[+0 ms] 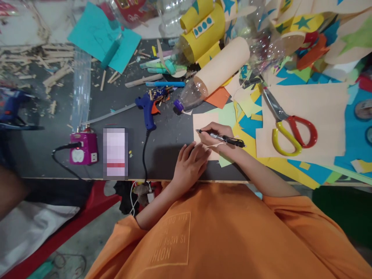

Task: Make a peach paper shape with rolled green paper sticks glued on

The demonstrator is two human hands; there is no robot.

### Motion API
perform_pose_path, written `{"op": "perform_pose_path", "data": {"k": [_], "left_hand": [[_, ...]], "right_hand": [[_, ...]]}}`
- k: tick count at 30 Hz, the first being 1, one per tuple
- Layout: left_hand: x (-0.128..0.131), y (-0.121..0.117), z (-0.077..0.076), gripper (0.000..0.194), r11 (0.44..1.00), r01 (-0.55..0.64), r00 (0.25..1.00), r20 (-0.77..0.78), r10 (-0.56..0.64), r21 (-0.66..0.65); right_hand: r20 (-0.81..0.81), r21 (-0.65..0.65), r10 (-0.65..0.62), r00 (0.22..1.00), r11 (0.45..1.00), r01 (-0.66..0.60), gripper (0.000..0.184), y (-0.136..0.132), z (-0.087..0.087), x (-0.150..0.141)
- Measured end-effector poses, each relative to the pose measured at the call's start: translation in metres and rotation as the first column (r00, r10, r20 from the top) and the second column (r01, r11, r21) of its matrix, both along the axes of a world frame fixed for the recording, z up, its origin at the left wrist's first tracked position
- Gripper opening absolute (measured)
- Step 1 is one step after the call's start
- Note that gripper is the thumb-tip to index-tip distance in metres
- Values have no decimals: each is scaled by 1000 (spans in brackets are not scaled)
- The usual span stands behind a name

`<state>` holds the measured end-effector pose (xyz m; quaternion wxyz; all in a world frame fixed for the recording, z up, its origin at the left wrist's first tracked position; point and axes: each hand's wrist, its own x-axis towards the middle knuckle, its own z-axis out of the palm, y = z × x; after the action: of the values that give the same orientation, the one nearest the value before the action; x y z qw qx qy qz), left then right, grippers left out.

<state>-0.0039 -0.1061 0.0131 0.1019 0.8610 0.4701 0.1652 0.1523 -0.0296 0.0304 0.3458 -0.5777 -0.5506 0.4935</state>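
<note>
My right hand (216, 133) grips a black pen (229, 140), its tip at the upper left part of a small peach sheet of paper (203, 119). Flat at the sheet's lower left edge lies my left hand (190, 161), fingers stretched out and partly on the paper. Light green paper (228, 116) sticks out from under the peach sheet. Just above lies a clear plastic bottle (192, 95) wrapped in peach paper, with a purple cap. To the right, scissors (283, 116) with red and yellow handles rest on a larger peach sheet (325, 104).
A blue glue gun (149, 110) with a black cord lies left of the hands. Further left are a phone (115, 151) and a purple power adapter (84, 148). Wood scraps (58, 58) cover the back left. A yellow-wrapped bottle (203, 35) lies behind. Another person's arm (11, 192) shows at left.
</note>
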Motion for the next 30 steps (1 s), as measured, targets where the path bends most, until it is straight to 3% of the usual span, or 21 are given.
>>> {"op": "perform_pose_path", "data": {"k": [6,13,19,25,30], "left_hand": [[1,1,1,30,999,-6,1000,-11,7,46],[1,2,3,29,998,1,1000,-18,0,65],[1,0,0,30,999,-6,1000,-20,7,34],[1,1,0,33,1000,1,1000,0,-1,31],[1,1,1,30,998,1,1000,-9,0,60]], "right_hand": [[23,30,29,999,999,-29,10,0,-9,-2],[27,96,-81,996,992,78,12,-2,-14,0],[21,106,68,998,992,-69,10,-4,-16,0],[25,153,-115,993,982,110,11,-4,-18,-1],[11,180,48,999,982,-50,9,-6,-24,0]]}}
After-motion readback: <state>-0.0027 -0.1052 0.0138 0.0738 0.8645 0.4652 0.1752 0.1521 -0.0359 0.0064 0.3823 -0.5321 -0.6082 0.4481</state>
